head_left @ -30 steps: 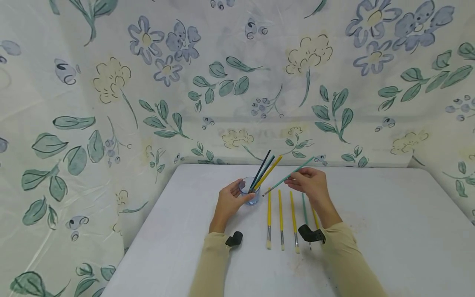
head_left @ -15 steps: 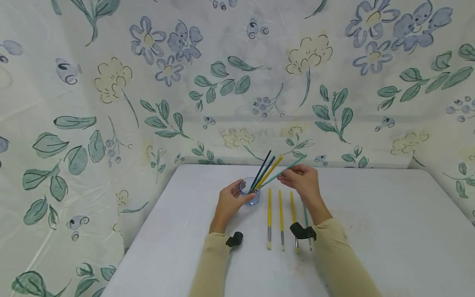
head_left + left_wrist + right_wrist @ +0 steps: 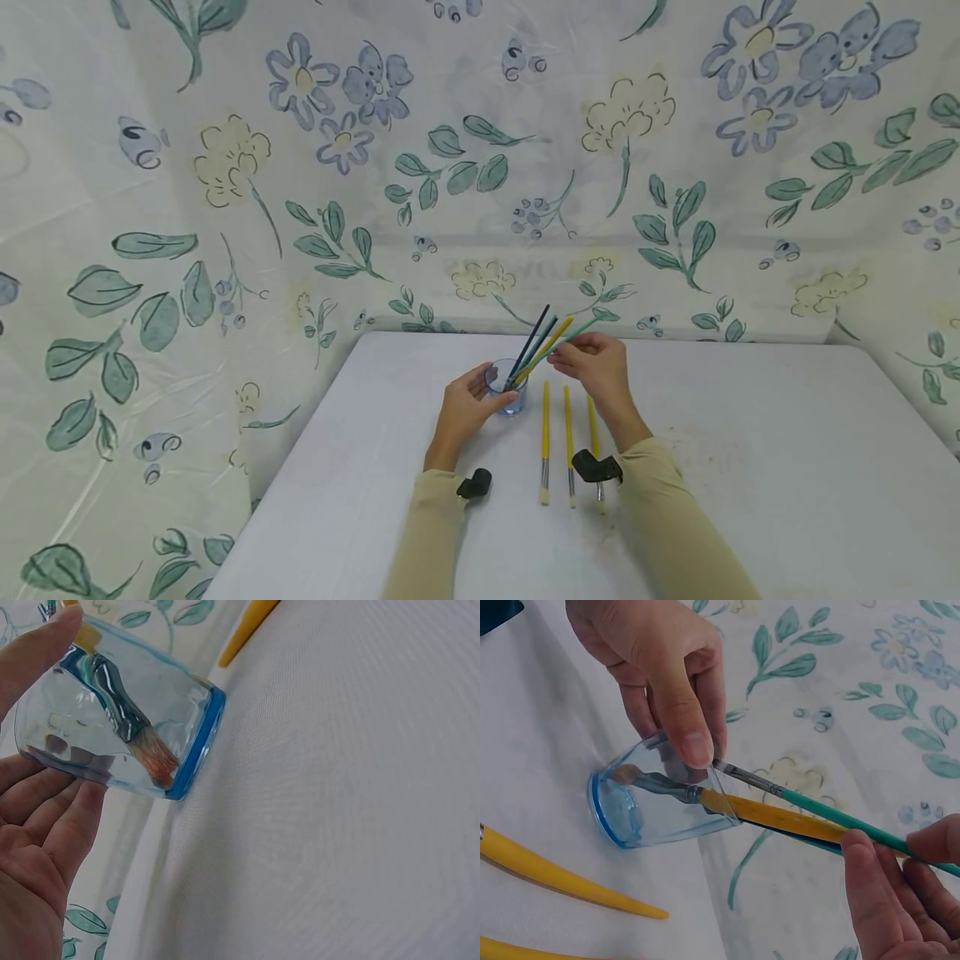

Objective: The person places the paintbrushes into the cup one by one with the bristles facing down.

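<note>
My left hand [image 3: 467, 410] grips a clear bluish drinking glass [image 3: 196, 742], thumb at the rim and fingers round the far side. Several paintbrushes lean in the glass, bristles down, among them a yellow-handled paintbrush [image 3: 780, 814] and dark-handled ones [image 3: 533, 337]. My right hand [image 3: 600, 371] pinches a thin green paintbrush [image 3: 840, 816] by its handle. Its metal ferrule lies at the mouth of the glass beside my left thumb, as the right wrist view shows. Its bristle end is hidden there behind the thumb and rim.
Yellow paintbrushes [image 3: 545, 425] lie in a row on the white table [image 3: 360, 467], bristles toward me, right of the glass. My right forearm hangs over the rightmost of them. A floral cloth [image 3: 480, 167] rises behind the table and along its left side.
My right hand has moved left with the green paintbrush, bringing its bristle end from beside the glass to its mouth. My left hand and the glass have stayed in place.
</note>
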Demonstrator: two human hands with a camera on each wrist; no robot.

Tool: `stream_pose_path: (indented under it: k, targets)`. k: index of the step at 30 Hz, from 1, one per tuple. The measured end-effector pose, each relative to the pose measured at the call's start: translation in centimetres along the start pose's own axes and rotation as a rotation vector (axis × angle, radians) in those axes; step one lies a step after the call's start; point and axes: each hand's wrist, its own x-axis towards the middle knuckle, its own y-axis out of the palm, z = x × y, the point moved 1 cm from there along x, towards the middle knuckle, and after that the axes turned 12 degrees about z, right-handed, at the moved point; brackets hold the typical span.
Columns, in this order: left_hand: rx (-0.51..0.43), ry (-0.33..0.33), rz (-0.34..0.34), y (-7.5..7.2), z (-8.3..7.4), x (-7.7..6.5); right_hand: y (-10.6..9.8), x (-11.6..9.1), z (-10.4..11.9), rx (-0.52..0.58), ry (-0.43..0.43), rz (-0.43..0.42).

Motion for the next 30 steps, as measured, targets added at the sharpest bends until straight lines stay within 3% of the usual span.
stream_pose_path:
  k: [4,19,30]
  targets:
    - [-0.004,-0.003,0.0,-0.1,0.1,0.2,0.6,0.3,-0.1,0.035,-0.013,0.011]
    - [-0.006,0.001,0.002,-0.4,-0.1,0.7,2.0,1.1,-0.8,-0.019,-0.031,0.015]
    - [-0.023,0.012,0.008,-0.4,-0.2,0.7,2.4,0.9,-1.3,-0.126,0.034,0.06]
